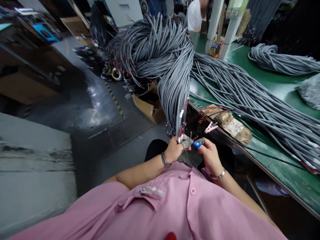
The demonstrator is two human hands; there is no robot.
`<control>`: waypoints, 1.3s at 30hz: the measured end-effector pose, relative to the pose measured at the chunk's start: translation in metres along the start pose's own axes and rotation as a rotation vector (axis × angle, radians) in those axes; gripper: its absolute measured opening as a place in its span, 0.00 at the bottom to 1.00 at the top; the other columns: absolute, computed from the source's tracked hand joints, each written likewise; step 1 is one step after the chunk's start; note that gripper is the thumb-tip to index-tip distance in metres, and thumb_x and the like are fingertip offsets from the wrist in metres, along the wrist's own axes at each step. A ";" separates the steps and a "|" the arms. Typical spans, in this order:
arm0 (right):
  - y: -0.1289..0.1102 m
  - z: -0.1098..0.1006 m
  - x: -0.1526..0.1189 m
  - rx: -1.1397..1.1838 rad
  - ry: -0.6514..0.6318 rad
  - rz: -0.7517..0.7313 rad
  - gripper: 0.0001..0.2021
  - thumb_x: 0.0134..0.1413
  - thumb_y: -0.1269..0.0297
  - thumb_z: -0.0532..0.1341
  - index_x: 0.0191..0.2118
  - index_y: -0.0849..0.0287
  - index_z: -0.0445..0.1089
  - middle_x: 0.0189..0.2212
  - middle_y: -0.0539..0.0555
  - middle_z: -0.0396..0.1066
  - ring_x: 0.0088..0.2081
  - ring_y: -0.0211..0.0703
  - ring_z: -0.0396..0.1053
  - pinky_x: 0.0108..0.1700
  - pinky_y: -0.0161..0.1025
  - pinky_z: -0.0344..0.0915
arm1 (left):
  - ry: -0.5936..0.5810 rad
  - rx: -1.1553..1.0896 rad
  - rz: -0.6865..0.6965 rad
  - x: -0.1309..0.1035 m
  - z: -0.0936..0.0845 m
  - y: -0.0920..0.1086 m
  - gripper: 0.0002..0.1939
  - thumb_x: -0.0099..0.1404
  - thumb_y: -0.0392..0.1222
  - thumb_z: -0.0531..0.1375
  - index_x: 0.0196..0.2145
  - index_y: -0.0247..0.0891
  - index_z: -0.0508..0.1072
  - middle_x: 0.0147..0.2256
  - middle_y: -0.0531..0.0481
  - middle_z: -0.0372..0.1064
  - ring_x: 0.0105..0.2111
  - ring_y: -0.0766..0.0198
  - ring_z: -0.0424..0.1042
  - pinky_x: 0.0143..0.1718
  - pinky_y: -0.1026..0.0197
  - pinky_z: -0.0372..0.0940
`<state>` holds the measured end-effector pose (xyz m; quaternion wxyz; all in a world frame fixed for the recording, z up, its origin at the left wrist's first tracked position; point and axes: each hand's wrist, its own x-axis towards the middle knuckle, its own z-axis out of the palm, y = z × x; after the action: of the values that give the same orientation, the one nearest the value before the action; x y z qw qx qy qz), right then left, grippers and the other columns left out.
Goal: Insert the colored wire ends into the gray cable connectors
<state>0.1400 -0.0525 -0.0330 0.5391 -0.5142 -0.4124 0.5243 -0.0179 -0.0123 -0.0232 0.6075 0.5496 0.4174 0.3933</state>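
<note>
Left hand [174,150]: curled around cable ends [180,137], wires [183,126] fanning above; hold steady. Right hand [211,156]: fingertips nearly together beside the left's, any wire between them indiscernible; pinch without tugging. Work clear of the bench [282,170].

One head-worn view, and it's looking forward and steeply down! Here's the pink shirt [165,206], nearest of all, filling the bottom; the left hand [175,149] and right hand [210,156] come next, just below centre. Farther out, the cables [160,46], floor [90,103] off to the view's left, table [285,185] slanting along its right, a person [194,16] way back up top.
</note>
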 end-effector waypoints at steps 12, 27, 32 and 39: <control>-0.005 0.007 0.006 0.056 -0.047 -0.009 0.10 0.47 0.57 0.67 0.32 0.58 0.73 0.26 0.48 0.69 0.27 0.36 0.61 0.30 0.34 0.58 | -0.127 0.070 0.013 -0.004 -0.002 -0.003 0.16 0.58 0.47 0.63 0.20 0.33 0.71 0.19 0.51 0.67 0.21 0.70 0.61 0.26 0.65 0.56; -0.006 0.010 0.005 0.109 -0.062 0.059 0.12 0.47 0.56 0.67 0.36 0.58 0.73 0.28 0.49 0.69 0.28 0.36 0.62 0.29 0.33 0.59 | -0.119 0.040 -0.027 -0.004 -0.002 -0.002 0.18 0.57 0.50 0.64 0.19 0.33 0.71 0.18 0.51 0.66 0.20 0.71 0.59 0.24 0.65 0.55; -0.003 0.009 0.008 0.086 -0.045 0.042 0.12 0.46 0.55 0.67 0.33 0.58 0.73 0.26 0.48 0.68 0.26 0.35 0.60 0.29 0.34 0.58 | -0.112 0.049 -0.033 -0.003 -0.002 0.000 0.18 0.57 0.51 0.63 0.19 0.33 0.72 0.17 0.51 0.66 0.19 0.71 0.58 0.23 0.65 0.54; -0.003 0.016 0.005 0.084 0.071 0.013 0.12 0.47 0.54 0.66 0.30 0.58 0.71 0.24 0.47 0.67 0.25 0.35 0.59 0.29 0.35 0.58 | -0.056 0.034 -0.012 -0.001 0.001 -0.002 0.17 0.58 0.50 0.62 0.20 0.33 0.74 0.19 0.49 0.68 0.19 0.70 0.60 0.24 0.64 0.55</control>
<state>0.1252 -0.0449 -0.0288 0.5713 -0.5120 -0.3671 0.5260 -0.0175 -0.0142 -0.0249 0.6118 0.5681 0.4103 0.3668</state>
